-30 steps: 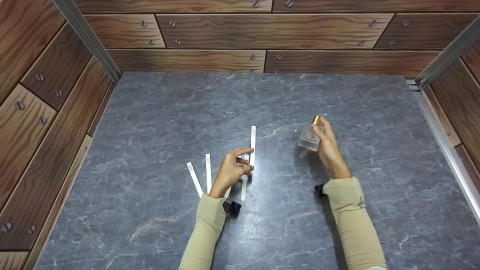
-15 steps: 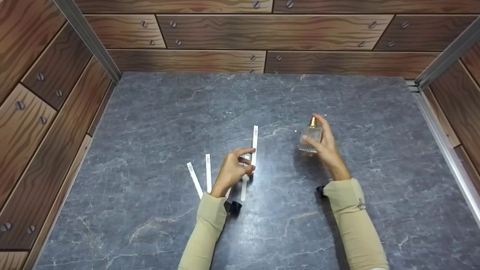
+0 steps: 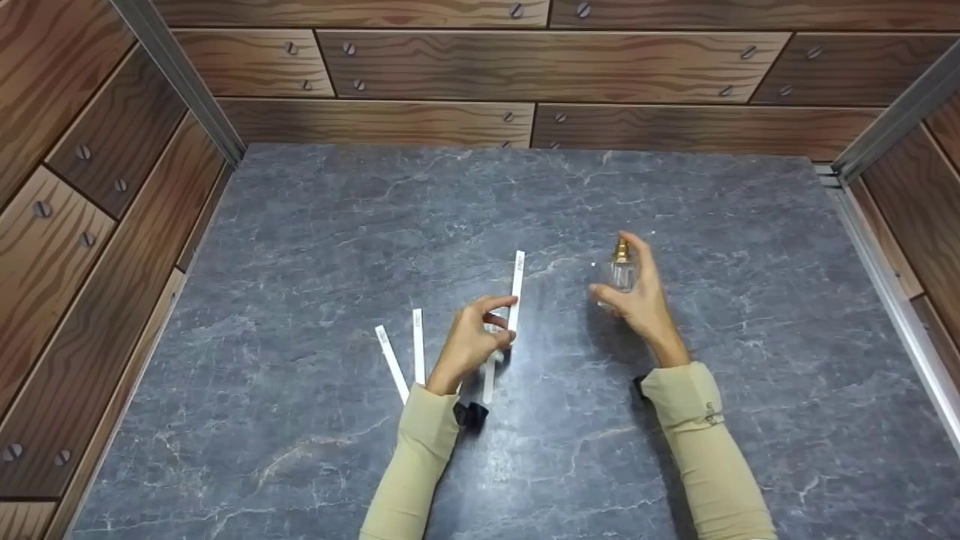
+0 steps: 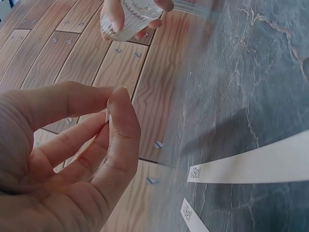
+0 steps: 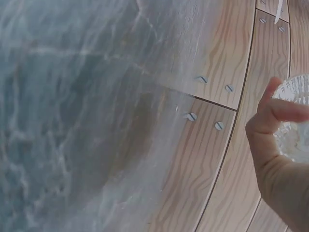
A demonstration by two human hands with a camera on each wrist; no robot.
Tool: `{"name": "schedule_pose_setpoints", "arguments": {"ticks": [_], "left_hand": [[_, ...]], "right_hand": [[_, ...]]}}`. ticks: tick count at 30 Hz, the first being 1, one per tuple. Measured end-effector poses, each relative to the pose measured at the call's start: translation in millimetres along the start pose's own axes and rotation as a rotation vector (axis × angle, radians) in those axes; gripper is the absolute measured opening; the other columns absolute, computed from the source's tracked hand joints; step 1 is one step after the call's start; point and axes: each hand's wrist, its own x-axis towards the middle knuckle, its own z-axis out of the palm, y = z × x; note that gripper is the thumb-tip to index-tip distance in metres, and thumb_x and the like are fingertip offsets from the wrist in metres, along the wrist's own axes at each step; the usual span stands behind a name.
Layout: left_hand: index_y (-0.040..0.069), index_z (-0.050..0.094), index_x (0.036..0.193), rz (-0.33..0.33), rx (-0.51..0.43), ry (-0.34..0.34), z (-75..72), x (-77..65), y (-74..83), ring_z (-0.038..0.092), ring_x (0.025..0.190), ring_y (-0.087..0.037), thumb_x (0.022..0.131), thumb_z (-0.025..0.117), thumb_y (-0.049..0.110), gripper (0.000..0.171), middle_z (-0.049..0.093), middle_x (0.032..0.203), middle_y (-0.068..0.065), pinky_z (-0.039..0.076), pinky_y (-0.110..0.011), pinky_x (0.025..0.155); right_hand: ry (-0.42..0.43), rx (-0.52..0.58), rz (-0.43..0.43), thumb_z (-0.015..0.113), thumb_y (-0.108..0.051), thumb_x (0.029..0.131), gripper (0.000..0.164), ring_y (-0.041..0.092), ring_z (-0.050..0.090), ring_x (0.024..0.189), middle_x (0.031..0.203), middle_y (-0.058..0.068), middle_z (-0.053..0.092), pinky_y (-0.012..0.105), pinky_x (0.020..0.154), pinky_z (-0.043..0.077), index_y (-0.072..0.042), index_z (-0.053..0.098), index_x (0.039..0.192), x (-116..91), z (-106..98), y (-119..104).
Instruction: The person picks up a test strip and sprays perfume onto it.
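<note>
My left hand (image 3: pixel 471 341) pinches a narrow white paper strip (image 3: pixel 518 274) between thumb and forefinger, holding it upright off the table. The left wrist view shows the strip nearly edge-on. To the right, my right hand (image 3: pixel 643 304) grips a clear, ribbed glass perfume bottle (image 3: pixel 622 276) with a gold spray top (image 3: pixel 622 249). Its forefinger rests on that top, and the thumb lies along the near side. The bottle is raised and apart from the strip. In the right wrist view, the fingers wrap round the bottle (image 5: pixel 292 137), which the frame edge cuts off.
More printed white strips lie on the marbled table (image 3: pixel 337 225): a far-left strip (image 3: pixel 391 358), a second strip (image 3: pixel 419 341) and a third strip (image 3: pixel 489 384), partly behind my left hand. Something pale under that hand is unclear. Wood-patterned walls (image 3: pixel 427 67) enclose the back and sides.
My left hand has shifted slightly right with its strip. The bottle has turned upright, and my right forefinger has moved onto the spray top while the thumb slid lower and leftward.
</note>
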Motion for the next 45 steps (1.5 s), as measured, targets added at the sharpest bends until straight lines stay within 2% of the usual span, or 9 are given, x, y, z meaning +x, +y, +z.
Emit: {"name": "schedule_pose_setpoints", "arguments": {"ticks": [2,5,7,11,15,25,30,34,45], "left_hand": [[-0.005,0.064,0.131,0.010,0.012,-0.005,1.1,0.1,1.2,0.068,0.095,-0.027,0.080,0.066,-0.016,0.052,0.061,0.133,-0.018,0.058,-0.025,0.064],[-0.003,0.064,0.132,0.018,0.022,-0.016,2.4,0.0,2.3,0.068,0.095,-0.026,0.081,0.066,-0.015,0.053,0.061,0.134,-0.018,0.057,-0.024,0.064],[-0.002,0.065,0.133,0.026,0.038,-0.023,3.0,-0.2,3.0,0.068,0.095,-0.026,0.081,0.067,-0.014,0.054,0.061,0.134,-0.018,0.056,-0.023,0.062],[-0.002,0.065,0.133,0.033,0.060,-0.023,3.8,-0.3,3.5,0.069,0.096,-0.026,0.080,0.068,-0.014,0.054,0.061,0.135,-0.017,0.053,-0.021,0.060],[-0.002,0.064,0.133,0.030,0.065,-0.022,4.6,-0.3,4.5,0.069,0.096,-0.027,0.081,0.068,-0.014,0.054,0.060,0.135,-0.017,0.054,-0.021,0.060],[-0.001,0.063,0.135,0.024,0.047,-0.038,8.7,-0.9,7.9,0.068,0.098,-0.024,0.083,0.067,-0.014,0.054,0.061,0.135,-0.015,0.055,-0.023,0.061],[-0.003,0.064,0.134,0.056,0.077,-0.036,9.7,-0.1,9.7,0.069,0.096,-0.025,0.082,0.067,-0.014,0.053,0.063,0.132,-0.016,0.051,-0.020,0.055],[-0.004,0.065,0.132,0.076,0.081,-0.030,10.2,0.7,10.9,0.070,0.093,-0.025,0.081,0.067,-0.014,0.052,0.065,0.130,-0.018,0.052,-0.019,0.054],[-0.003,0.067,0.129,0.088,0.104,-0.036,11.6,1.4,11.3,0.070,0.095,-0.027,0.084,0.069,-0.013,0.047,0.066,0.126,-0.018,0.056,-0.021,0.060]], "right_hand": [[-0.005,-0.039,-0.043,0.077,0.008,0.081,0.082,0.030,0.060,0.100,0.155,0.026,0.035,0.020,0.051,0.050,0.001,0.035,0.151,0,3,1],[0.010,-0.112,-0.096,0.079,0.007,0.079,0.081,0.036,0.042,0.136,0.155,0.027,0.037,0.022,0.081,0.051,0.004,0.037,0.148,0,7,1],[0.029,-0.156,-0.116,0.079,0.008,0.077,0.080,0.037,0.039,0.140,0.152,0.028,0.041,0.024,0.091,0.046,0.002,0.039,0.147,0,9,0],[0.052,-0.200,-0.141,0.078,0.010,0.075,0.080,0.036,0.062,0.104,0.137,0.032,0.054,0.024,0.070,0.052,-0.001,0.042,0.145,-2,11,-1],[0.053,-0.216,-0.178,0.077,0.012,0.074,0.078,0.030,0.061,0.076,0.120,0.034,0.061,0.018,0.055,0.048,-0.003,0.043,0.143,-2,13,-1],[0.067,-0.275,-0.248,0.077,0.011,0.072,0.077,0.039,0.063,0.085,0.115,0.032,0.061,0.041,0.066,0.054,-0.005,0.044,0.140,-3,18,1],[0.054,-0.303,-0.285,0.079,0.008,0.073,0.075,0.044,0.060,0.105,0.123,0.032,0.058,0.058,0.086,0.051,-0.003,0.045,0.138,-3,20,3],[0.061,-0.332,-0.308,0.081,0.006,0.072,0.074,0.046,0.057,0.112,0.126,0.032,0.057,0.061,0.095,0.046,0.000,0.046,0.137,-3,20,2],[0.058,-0.389,-0.376,0.079,0.008,0.072,0.071,0.045,0.059,0.108,0.122,0.030,0.059,0.060,0.093,0.048,0.000,0.049,0.136,-3,28,2]]}}
